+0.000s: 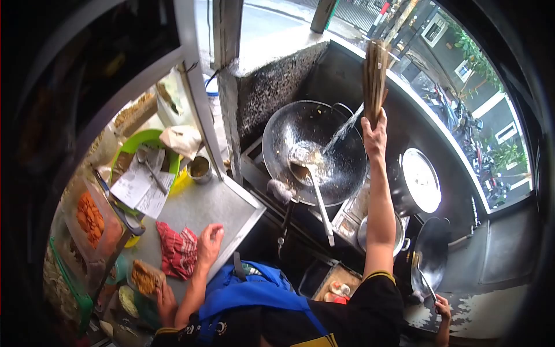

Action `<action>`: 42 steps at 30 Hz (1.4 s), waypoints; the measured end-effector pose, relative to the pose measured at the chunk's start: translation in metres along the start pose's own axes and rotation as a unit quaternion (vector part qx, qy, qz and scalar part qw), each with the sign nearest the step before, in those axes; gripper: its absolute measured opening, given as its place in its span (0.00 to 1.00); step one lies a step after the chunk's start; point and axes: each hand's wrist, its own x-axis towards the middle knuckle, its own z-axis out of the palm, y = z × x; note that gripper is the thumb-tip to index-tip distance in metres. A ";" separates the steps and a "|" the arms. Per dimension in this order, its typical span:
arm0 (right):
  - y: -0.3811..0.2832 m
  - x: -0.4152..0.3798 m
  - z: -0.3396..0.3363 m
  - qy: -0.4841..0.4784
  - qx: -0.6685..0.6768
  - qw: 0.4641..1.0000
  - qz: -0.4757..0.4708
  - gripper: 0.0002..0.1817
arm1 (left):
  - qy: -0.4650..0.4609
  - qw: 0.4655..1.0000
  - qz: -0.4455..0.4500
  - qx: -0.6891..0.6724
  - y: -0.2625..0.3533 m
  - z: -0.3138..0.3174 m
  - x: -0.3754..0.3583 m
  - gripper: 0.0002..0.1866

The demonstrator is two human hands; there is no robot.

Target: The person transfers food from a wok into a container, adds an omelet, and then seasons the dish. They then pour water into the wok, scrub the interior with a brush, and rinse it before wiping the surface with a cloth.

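Observation:
My right hand (376, 137), arm stretched forward, grips a bamboo wok brush (376, 72), a bundle of thin split sticks pointing away from me. Below and left of it is a large black wok (283, 130) on the stove. Water (346, 132) streams into the wok, its source hidden near the brush. A long-handled ladle (321, 205) rests in the wok, its bowl in cloudy water. My left hand (209, 243) hovers by the metal counter's (231, 202) edge, fingers loosely bent, nothing seen in it. Beside it lies a red checked cloth (176, 248).
Another person's hand (167, 303) touches a food container (145, 277). At right another hand (443, 306) holds a utensil in a smaller wok (430, 260). A lidded pot (421, 179) stands beside my right forearm. A green basin (141, 139) with papers sits left.

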 end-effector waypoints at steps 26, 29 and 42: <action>0.131 0.100 0.021 0.033 0.378 0.916 0.130 0.25 | -0.340 0.914 0.223 0.014 0.162 0.129 0.035 0.15; 0.130 0.105 0.019 0.011 0.361 0.923 0.132 0.24 | -0.427 0.847 0.316 0.016 0.184 0.167 0.030 0.18; 0.099 0.094 -0.002 0.042 0.361 0.927 0.098 0.24 | -0.533 0.671 0.445 0.260 0.169 0.245 0.012 0.26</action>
